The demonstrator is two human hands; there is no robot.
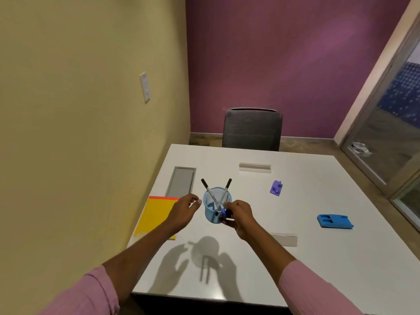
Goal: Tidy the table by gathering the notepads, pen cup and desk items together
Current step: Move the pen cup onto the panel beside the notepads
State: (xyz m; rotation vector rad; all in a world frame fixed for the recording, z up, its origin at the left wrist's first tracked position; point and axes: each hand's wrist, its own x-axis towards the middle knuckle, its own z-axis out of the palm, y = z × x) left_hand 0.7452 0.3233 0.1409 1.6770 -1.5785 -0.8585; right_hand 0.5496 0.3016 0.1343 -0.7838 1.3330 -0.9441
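1. Small room, yellow and purple walls; a white desk with a dark chair at its far side.
2. Pen cup: blue mesh, upright, mid-desk, between both hands. Two markers lean apart in it. Its shadow falls well toward the near edge, so it is judged to be lifted.
3. Right hand: fingers curled on the cup's right side, with a small dark thing among them that cannot be identified.
4. Left hand: fingers loosely curled, holding nothing, thumb just beside the cup's left rim. Contact cannot be confirmed.
5. Yellow notepad: flat by the left wall, partly under the left forearm, just left of the cup.
6. Small purple item and blue plastic block: well apart to the right, nearer the right hand.
7. Judgement: gathering has barely begun, and the notepad is the nearest partner for the cup.
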